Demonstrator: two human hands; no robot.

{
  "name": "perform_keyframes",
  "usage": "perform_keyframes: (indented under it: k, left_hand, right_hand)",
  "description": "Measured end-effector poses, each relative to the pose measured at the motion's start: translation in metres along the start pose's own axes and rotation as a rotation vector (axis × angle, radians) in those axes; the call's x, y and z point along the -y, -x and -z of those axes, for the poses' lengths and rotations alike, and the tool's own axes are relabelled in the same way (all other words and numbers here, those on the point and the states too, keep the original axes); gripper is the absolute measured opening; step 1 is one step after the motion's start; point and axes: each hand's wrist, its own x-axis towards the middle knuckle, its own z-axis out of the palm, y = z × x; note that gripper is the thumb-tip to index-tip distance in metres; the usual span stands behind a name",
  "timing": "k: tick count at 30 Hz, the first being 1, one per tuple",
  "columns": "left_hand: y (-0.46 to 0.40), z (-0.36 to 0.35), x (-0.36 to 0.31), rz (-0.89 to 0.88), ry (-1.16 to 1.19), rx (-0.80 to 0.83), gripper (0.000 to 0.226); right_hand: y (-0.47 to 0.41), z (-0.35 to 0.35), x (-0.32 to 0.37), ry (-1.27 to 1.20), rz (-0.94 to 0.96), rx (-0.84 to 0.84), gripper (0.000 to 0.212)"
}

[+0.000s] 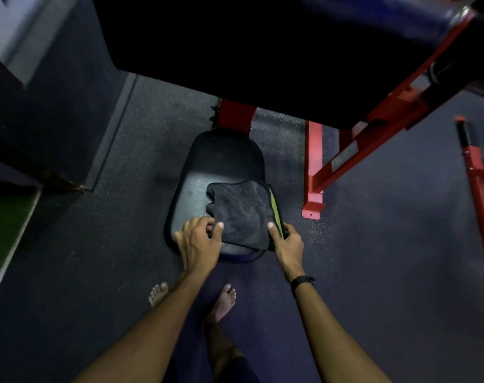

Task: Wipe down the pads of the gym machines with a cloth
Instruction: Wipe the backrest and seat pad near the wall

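1. The left hand [198, 240] rests on the near left part of one black padded seat [191, 194] of the gym machine; its thumb and curled fingers [219, 226] pinch the left edge of one dark grey folded cloth with a yellow-green stripe [242, 214].
2. The right hand [286, 243] grips the same cloth at its near right corner, thumb on top and the other fingers curled under the cloth's edge at the seat's right rim.
3. The cloth lies on the near right part of the seat, its striped edge along the seat's right edge and its near edge close to the seat's near rim; the far half of the seat is bare.
4. One ring [186, 225] shows on a finger of the left hand, and one black band [301, 281] circles the right wrist.
5. Two bare feet [225, 299] stand on the dark speckled rubber floor [102, 272] just below the seat's near edge.
6. One red metal post [234, 117] meets the seat's far edge, under one large dark pad [235, 45] that fills the top of the view.
7. To the right of the seat, a red steel frame [312, 172] stands bolted to the floor, with a slanted red beam rising from it; a second red stand [478, 194] stands well apart at the right edge.
8. At the far left, a strip of green turf [3, 230] borders the floor.
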Motion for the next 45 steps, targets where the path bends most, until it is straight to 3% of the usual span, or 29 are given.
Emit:
perform_keyframes:
  k: [4,8,12,18,20,23,27,32,37,40,42,45]
  left_hand:
    - [-0.006,0.017,-0.01,0.215,0.175,0.171,0.015]
    - [-0.004,0.042,-0.019,0.298,0.374,0.24,0.017]
    - [-0.006,0.065,-0.032,0.319,0.402,0.335,0.021]
    - [-0.009,0.087,-0.042,0.371,0.416,0.369,0.026]
    - [-0.015,0.093,-0.049,0.387,0.418,0.373,0.023]
    - [-0.031,0.105,-0.067,0.381,0.441,0.338,0.019]
    - [-0.062,0.125,-0.097,0.354,0.501,0.244,0.018]
    - [-0.103,0.145,-0.137,0.217,0.488,0.18,0.019]
    - [-0.112,0.153,-0.148,0.083,0.385,0.074,0.014]
    - [-0.093,0.139,-0.118,0.071,0.22,0.099,0.008]
    - [-0.076,0.125,-0.088,0.131,0.113,0.225,0.009]
    - [-0.057,0.108,-0.041,0.284,0.096,0.351,0.047]
  right_hand:
    - [0.017,0.004,0.005,-0.009,-0.067,0.005,0.054]
    - [0.029,0.007,0.008,-0.201,-0.174,-0.046,0.045]
    - [0.034,0.009,0.022,-0.309,-0.286,0.104,0.037]
    - [0.035,0.018,0.041,-0.283,-0.416,0.204,0.047]
    - [0.039,0.026,0.054,-0.31,-0.459,0.286,0.04]
    - [0.04,0.043,0.081,-0.373,-0.524,0.397,0.012]
    - [0.042,0.073,0.131,-0.481,-0.521,0.418,0.017]
    - [0.036,0.093,0.187,-0.443,-0.328,0.381,0.019]
    - [0.032,0.091,0.189,-0.443,-0.097,0.176,0.037]
    - [0.039,0.066,0.145,-0.354,-0.169,0.093,0.034]
    - [0.045,0.045,0.102,-0.239,-0.285,0.094,0.031]
    - [0.052,0.026,0.063,-0.088,-0.391,0.059,0.034]
